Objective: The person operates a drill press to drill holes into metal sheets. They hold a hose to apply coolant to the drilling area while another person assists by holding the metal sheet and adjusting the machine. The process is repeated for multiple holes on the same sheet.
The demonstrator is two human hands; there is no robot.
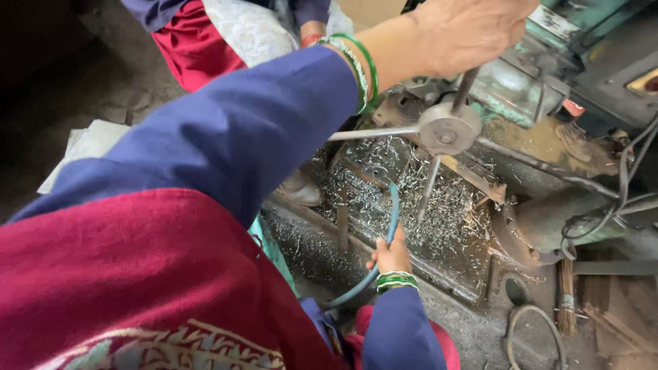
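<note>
My left hand [466, 31] is at the top of the head view, fingers closed around one metal spoke of a hand wheel. The wheel's round grey hub [449, 130] sits just below it, with further bare spokes pointing left and down. Green bangles circle that wrist, and its blue sleeve crosses the picture from the lower left. Lower down, my right hand [392, 255] grips a thin teal hose [395, 205]. The hose curves up over the machine's base [384, 185], which is covered in shiny metal shavings.
The green machine body [548, 68] with black cables [617, 199] fills the upper right. A wire ring [534, 336] and a small broom [565, 294] lie at the lower right. Another person in maroon and white cloth [212, 34] stands at the top left.
</note>
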